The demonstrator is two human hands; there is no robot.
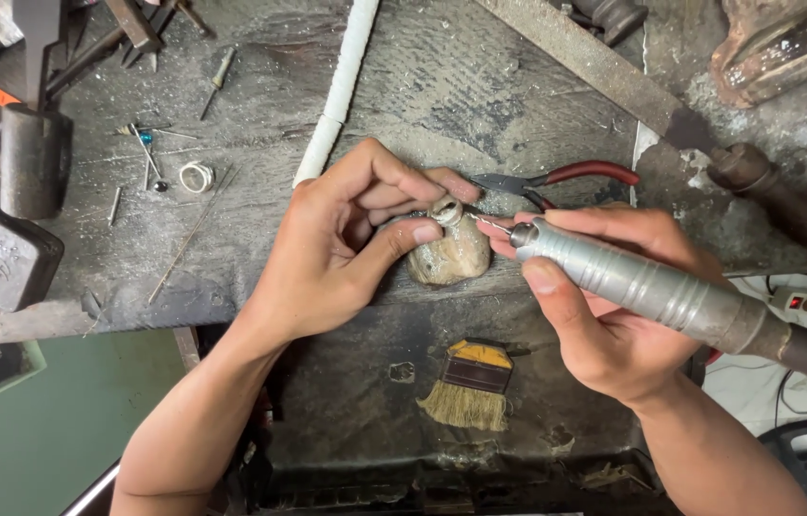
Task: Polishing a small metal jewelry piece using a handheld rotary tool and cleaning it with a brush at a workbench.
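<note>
Head view: nearest, a small brush [468, 389] is left on the lower shelf, clear of the work. Above it, a small ring [445, 210] is pinched closed between thumb and fingers of the left hand [341, 244] and braced on a worn wooden peg [448, 256], seemingly for steadiness. A grey rotary handpiece [647, 291] is gripped pen-like by the right hand [604, 306], its tip met with the ring. Beyond, red-handled pliers [556, 179] and a hammer [36, 143] are laid on the bench [442, 76].
</note>
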